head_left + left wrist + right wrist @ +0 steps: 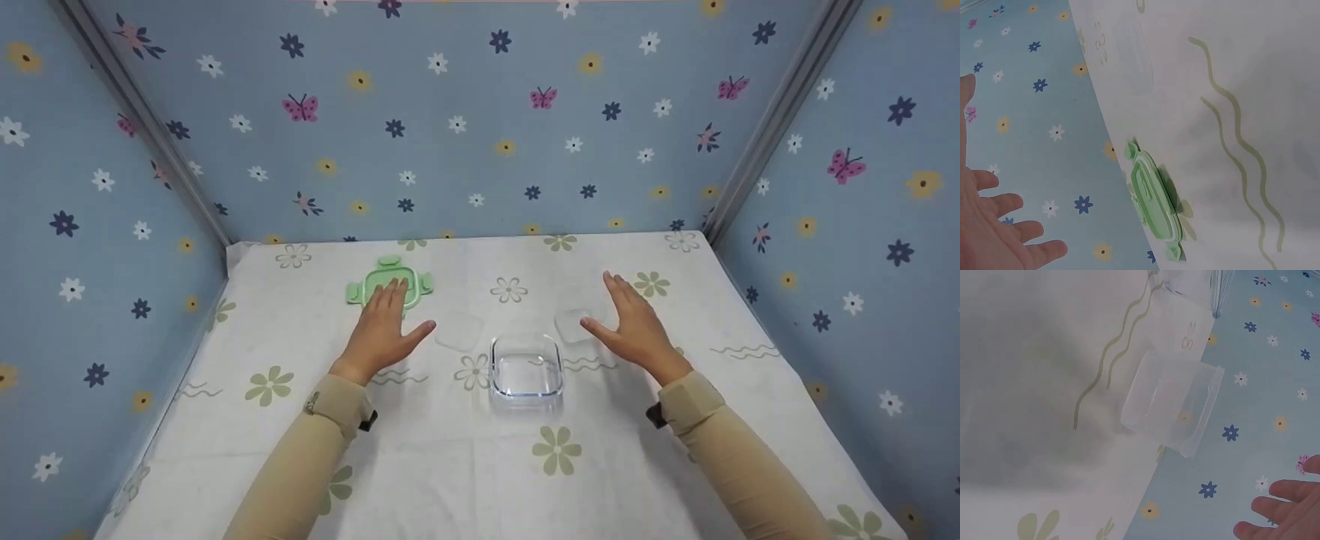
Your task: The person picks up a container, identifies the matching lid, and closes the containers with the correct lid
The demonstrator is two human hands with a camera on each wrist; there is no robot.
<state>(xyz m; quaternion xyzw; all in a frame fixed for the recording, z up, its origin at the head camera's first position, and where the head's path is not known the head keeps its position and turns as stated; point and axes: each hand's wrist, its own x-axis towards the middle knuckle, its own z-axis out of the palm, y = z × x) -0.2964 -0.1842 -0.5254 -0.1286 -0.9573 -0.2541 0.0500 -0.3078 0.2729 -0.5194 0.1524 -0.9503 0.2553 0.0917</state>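
My left hand [381,330] is held over the cloth with fingers extended and thumb spread, holding nothing. It overlaps part of a green snap-lock lid [381,276] in the head view; the left wrist view shows that lid [1154,199] lying on the cloth. On the other side, my right hand [637,326] is likewise spread, with nothing in it. Between the hands stands a clear square container [525,367]. Near the right thumb is a small translucent box [1168,405]. A flat, translucent, rounded piece [459,331] lies close to the left thumb.
A white cloth with green flowers and wavy lines covers the table [420,465]. Blue floral panels [465,97] enclose the back and both sides, with grey posts [780,112] at the corners.
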